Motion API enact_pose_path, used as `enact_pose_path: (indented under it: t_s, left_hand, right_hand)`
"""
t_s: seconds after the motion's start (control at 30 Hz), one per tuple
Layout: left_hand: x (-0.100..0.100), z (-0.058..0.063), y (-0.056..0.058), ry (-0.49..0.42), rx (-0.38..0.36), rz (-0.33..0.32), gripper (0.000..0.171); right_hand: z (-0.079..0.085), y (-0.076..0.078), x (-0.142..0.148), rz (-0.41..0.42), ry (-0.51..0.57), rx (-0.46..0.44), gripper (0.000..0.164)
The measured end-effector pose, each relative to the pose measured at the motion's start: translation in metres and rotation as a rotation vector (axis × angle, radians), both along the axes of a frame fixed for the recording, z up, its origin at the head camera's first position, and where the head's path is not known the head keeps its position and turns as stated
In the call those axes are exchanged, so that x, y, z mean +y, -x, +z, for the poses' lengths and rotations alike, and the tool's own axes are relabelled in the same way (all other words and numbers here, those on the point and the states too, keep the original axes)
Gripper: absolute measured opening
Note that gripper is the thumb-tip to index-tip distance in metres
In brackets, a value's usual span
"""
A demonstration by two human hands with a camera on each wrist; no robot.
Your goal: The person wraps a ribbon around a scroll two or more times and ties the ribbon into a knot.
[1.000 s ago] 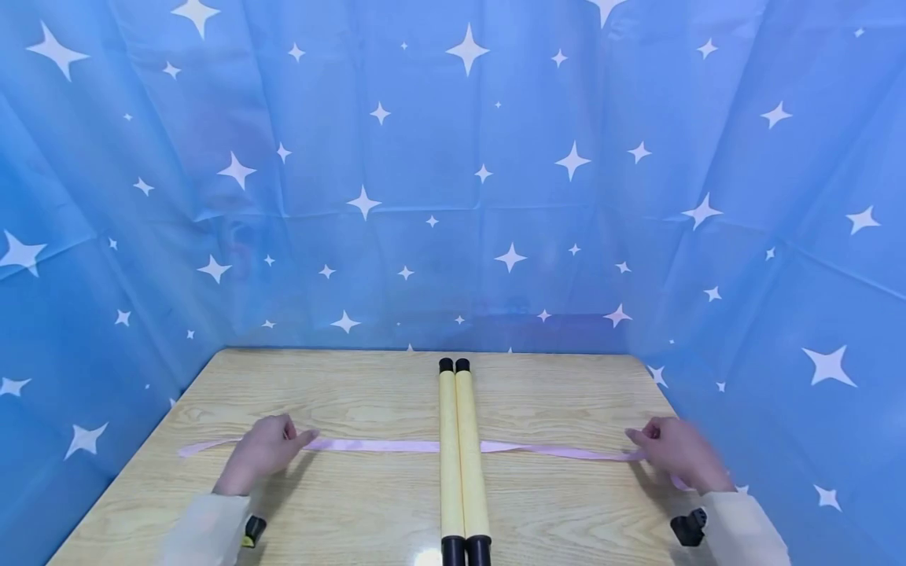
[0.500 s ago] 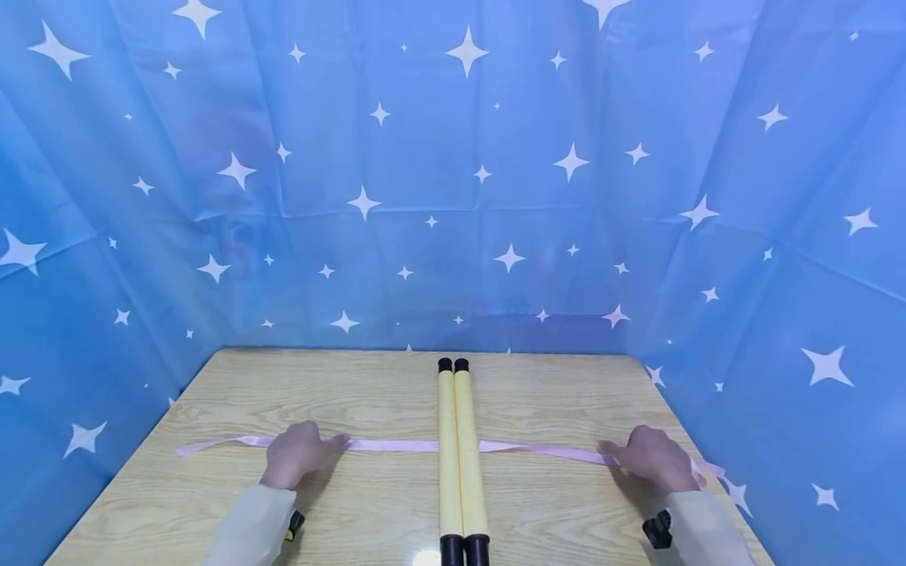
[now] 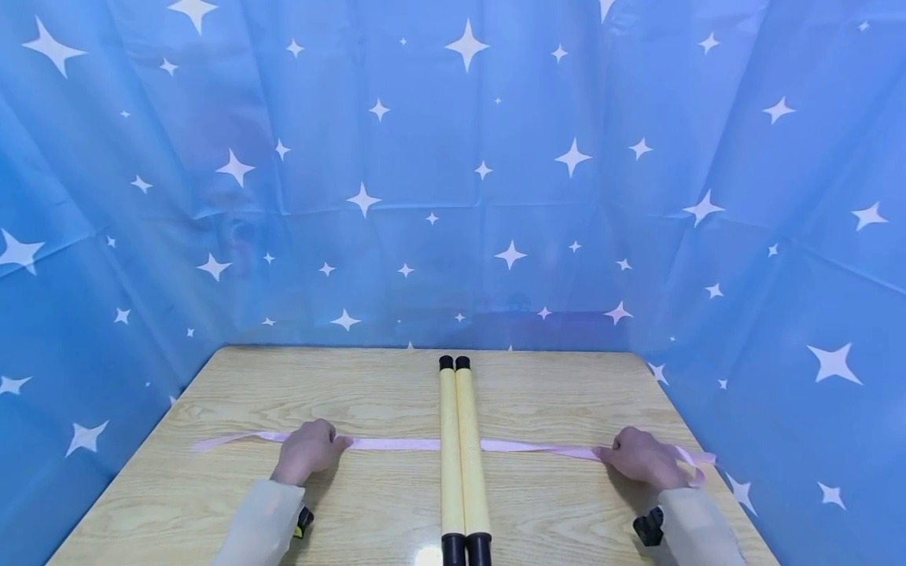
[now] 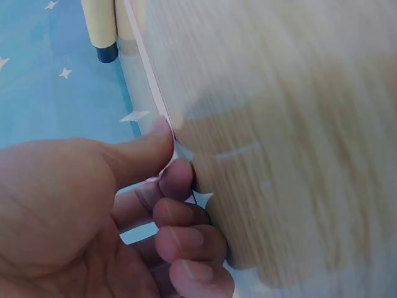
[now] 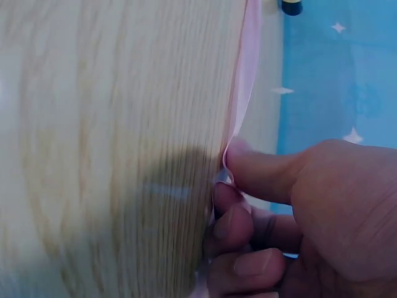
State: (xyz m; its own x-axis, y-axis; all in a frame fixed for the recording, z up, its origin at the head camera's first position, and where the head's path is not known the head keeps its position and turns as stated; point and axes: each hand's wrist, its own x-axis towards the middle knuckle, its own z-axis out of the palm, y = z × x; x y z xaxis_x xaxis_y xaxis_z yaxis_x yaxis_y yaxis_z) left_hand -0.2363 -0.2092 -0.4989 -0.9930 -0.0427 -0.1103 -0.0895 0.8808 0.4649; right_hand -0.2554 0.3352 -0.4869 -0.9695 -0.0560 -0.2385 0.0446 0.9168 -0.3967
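Observation:
A pink ribbon (image 3: 396,444) stretches left to right across the wooden table, passing beneath two pale yellow rods (image 3: 460,452) with black end caps that lie side by side. My left hand (image 3: 307,452) pinches the ribbon between thumb and curled forefinger, left of the rods. Over on the right side, my right hand (image 3: 640,457) pinches it the same way. In the left wrist view the thumb (image 4: 139,152) presses on the ribbon (image 4: 149,71). The right wrist view shows the ribbon (image 5: 245,74) folding at the thumb (image 5: 260,171). Loose ribbon tails trail beyond both hands.
The wood-grain table (image 3: 340,393) has blue star-patterned cloth (image 3: 425,157) behind it and at both sides. A small black device sits at each wrist, below the pale sleeves (image 3: 262,523). The rods reach toward the near edge of the view.
Both hands have moved inward along the ribbon toward the rods, mostly in the first half second. More ribbon tail shows outside each hand. The rods have stayed in place.

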Motion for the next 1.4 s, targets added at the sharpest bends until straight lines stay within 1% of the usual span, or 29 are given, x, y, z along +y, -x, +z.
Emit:
enact_pose_path:
  t_s: [0.07, 0.13, 0.2, 0.3, 0.37, 0.43, 0.57, 0.7, 0.8, 0.83, 0.93, 1.03, 1.1, 1.23, 1.27, 1.4]
  left_hand:
    - [0.001, -0.002, 0.001, -0.027, 0.020, -0.007, 0.049]
    - [0.002, -0.004, 0.002, -0.055, 0.038, -0.009, 0.047]
    - [0.004, -0.004, 0.003, -0.089, 0.052, -0.008, 0.044]
    - [0.006, -0.003, 0.006, -0.168, 0.079, -0.004, 0.041]
    - [0.007, 0.001, 0.007, -0.216, 0.106, -0.003, 0.039]
    - [0.010, 0.006, 0.009, -0.255, 0.137, 0.003, 0.037]
    - [0.015, 0.014, 0.014, -0.307, 0.200, 0.008, 0.033]
    - [0.021, 0.018, 0.021, -0.381, 0.263, 0.007, 0.029]
    - [0.026, 0.024, 0.024, -0.476, 0.284, 0.005, 0.022]
    - [0.029, 0.026, 0.024, -0.513, 0.282, 0.004, 0.019]
    - [0.037, 0.035, 0.026, -0.662, 0.255, -0.010, 0.010]
    - [0.045, 0.044, 0.029, -0.798, 0.209, -0.032, 0.015]
    - [0.051, 0.051, 0.031, -0.867, 0.170, -0.052, 0.018]
    - [0.063, 0.063, 0.034, -0.946, 0.110, -0.095, 0.023]
    - [0.066, 0.065, 0.035, -0.961, 0.097, -0.108, 0.024]
    - [0.078, 0.072, 0.037, -1.000, 0.064, -0.190, 0.030]
  right_hand:
    - [-0.001, 0.000, -0.002, -0.004, 0.018, 0.027, 0.044]
    - [-0.001, -0.001, -0.004, -0.001, 0.041, 0.064, 0.039]
    - [0.000, -0.002, -0.005, -0.018, 0.076, 0.088, 0.031]
    - [0.000, -0.002, -0.008, -0.052, 0.168, 0.123, 0.021]
    - [0.000, -0.001, -0.009, -0.087, 0.228, 0.138, 0.018]
    - [0.000, 0.001, -0.010, -0.108, 0.282, 0.160, 0.020]
    - [0.002, 0.006, -0.013, -0.165, 0.392, 0.170, 0.025]
    - [0.006, 0.009, -0.020, -0.186, 0.548, 0.168, 0.032]
    - [0.011, 0.011, -0.027, -0.180, 0.678, 0.157, 0.036]
    - [0.013, 0.012, -0.029, -0.175, 0.712, 0.154, 0.037]
    - [0.020, 0.015, -0.037, -0.170, 0.789, 0.147, 0.036]
    - [0.026, 0.017, -0.045, -0.160, 0.827, 0.150, 0.038]
    - [0.031, 0.018, -0.052, -0.162, 0.842, 0.154, 0.041]
    - [0.042, 0.018, -0.067, -0.161, 0.859, 0.159, 0.049]
    - [0.045, 0.019, -0.071, -0.165, 0.862, 0.162, 0.049]
    - [0.057, 0.021, -0.087, -0.144, 0.834, 0.177, 0.048]
